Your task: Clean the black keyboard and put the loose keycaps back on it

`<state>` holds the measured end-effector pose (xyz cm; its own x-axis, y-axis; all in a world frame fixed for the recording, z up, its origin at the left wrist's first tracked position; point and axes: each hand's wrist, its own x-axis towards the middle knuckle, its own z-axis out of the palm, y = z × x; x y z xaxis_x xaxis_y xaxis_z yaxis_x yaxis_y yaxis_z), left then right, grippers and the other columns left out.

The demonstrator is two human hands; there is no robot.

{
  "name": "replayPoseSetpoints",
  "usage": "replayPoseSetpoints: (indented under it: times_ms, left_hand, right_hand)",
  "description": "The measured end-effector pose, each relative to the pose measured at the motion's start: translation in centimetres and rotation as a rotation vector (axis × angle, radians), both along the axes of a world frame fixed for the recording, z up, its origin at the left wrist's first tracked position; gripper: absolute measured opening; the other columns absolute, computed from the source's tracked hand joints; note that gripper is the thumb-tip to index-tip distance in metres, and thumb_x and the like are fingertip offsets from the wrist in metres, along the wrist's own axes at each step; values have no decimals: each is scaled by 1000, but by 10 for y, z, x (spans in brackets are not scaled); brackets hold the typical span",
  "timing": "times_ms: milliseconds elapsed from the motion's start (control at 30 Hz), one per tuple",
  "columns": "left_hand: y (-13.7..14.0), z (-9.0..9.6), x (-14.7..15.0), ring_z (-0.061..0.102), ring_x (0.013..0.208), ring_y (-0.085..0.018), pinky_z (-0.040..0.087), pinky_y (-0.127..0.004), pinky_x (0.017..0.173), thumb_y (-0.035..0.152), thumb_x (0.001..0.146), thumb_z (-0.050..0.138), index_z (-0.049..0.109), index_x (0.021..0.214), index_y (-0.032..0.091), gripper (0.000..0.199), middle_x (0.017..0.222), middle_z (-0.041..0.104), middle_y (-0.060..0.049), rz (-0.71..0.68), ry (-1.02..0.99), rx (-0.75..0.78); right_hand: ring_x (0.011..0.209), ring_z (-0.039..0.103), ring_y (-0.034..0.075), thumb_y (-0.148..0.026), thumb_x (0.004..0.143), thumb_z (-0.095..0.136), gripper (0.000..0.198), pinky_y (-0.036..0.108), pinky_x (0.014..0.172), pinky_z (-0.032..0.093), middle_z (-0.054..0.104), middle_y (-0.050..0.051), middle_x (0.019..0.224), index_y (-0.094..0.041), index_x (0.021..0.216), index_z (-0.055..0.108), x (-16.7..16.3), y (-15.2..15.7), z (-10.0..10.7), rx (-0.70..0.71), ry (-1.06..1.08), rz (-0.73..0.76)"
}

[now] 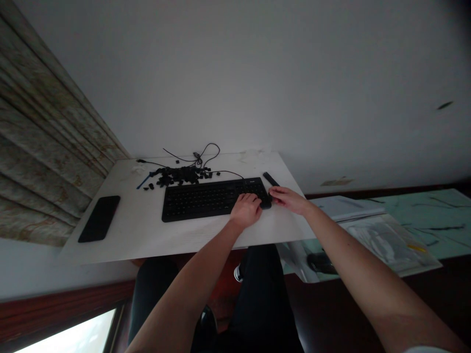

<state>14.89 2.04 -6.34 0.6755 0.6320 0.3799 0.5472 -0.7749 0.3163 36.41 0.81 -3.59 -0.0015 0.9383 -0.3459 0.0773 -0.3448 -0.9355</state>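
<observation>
A black keyboard [198, 200] lies flat on the white table. My left hand [247, 210] is closed over its near right part, fingers bent and pressed together on the keys. Just past the right end of the keyboard, my right hand [289, 199] is closed in a pinch. Something small and dark shows at those fingertips, too small to name. Behind the right hand lies a slim black bar-shaped object [271, 179]. Many loose black keycaps [182, 175] are heaped behind the keyboard.
A black phone [99, 218] lies at the table's left. A thin blue stick [143, 181] sits beside the keycaps, and a black cable [211, 145] loops behind them. Papers in clear sleeves [382, 240] rest lower on the right. A wall backs the table [128, 247]; a curtain [44, 127] hangs left.
</observation>
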Motion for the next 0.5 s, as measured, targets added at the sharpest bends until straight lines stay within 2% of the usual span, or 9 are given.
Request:
replayPoseSetpoints:
  times_ms: [100, 300, 400, 500]
  left_hand:
    - [0, 1, 0, 59, 104, -24, 44, -42, 98, 24, 94, 50, 68, 105, 18, 21, 107, 66, -9, -2, -6, -12]
    - [0, 3, 0, 60, 106, -23, 44, -41, 99, 27, 96, 49, 65, 115, 18, 26, 112, 67, -8, -6, -4, -27]
    - [0, 4, 0, 60, 107, -23, 43, -41, 100, 34, 99, 48, 64, 117, 19, 28, 113, 67, -8, -8, -8, -41]
    - [0, 4, -1, 61, 108, -24, 44, -41, 99, 45, 99, 47, 60, 124, 18, 39, 115, 67, -9, 13, -23, -56]
  right_hand:
    - [63, 52, 10, -53, 60, 85, 43, 24, 57, 38, 62, -1, 75, -21, 81, 65, -2, -3, -1, 33, 40, -100]
    - [61, 57, 13, -53, 59, 85, 44, 24, 50, 36, 66, 1, 73, -21, 84, 68, -12, -7, -6, 113, -20, -296]
    - [65, 61, 15, -49, 62, 83, 42, 25, 52, 41, 70, 3, 80, -21, 91, 70, -19, -12, -6, 125, -9, -296]
    - [70, 64, 16, -45, 65, 83, 39, 26, 57, 46, 71, 3, 83, -22, 95, 72, -26, -19, -4, 121, 44, -218]
